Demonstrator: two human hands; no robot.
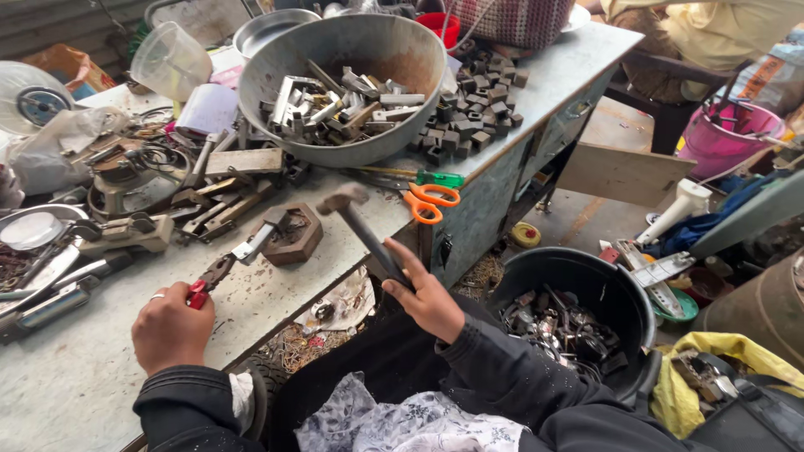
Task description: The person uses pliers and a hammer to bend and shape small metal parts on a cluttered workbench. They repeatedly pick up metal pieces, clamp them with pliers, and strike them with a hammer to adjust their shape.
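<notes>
My left hand point(172, 328) rests on the grey workbench point(75, 385) and grips red-handled pliers point(213, 276). The pliers' jaws clamp a small flat metal piece point(254, 245), which lies against a hexagonal rusty metal block point(293, 234). My right hand point(429, 299) holds a hammer point(364, 230) by its dark handle. The hammer's head is raised a little above the bench, just right of the block. A ring shows on a left-hand finger.
A large metal bowl point(419, 59) full of metal parts stands behind the block, dark small blocks point(473, 109) piled beside it. Orange-handled scissors point(431, 201) lie near the bench edge. A black bucket point(624, 293) of scrap sits by my right knee. Another person point(712, 33) sits far right.
</notes>
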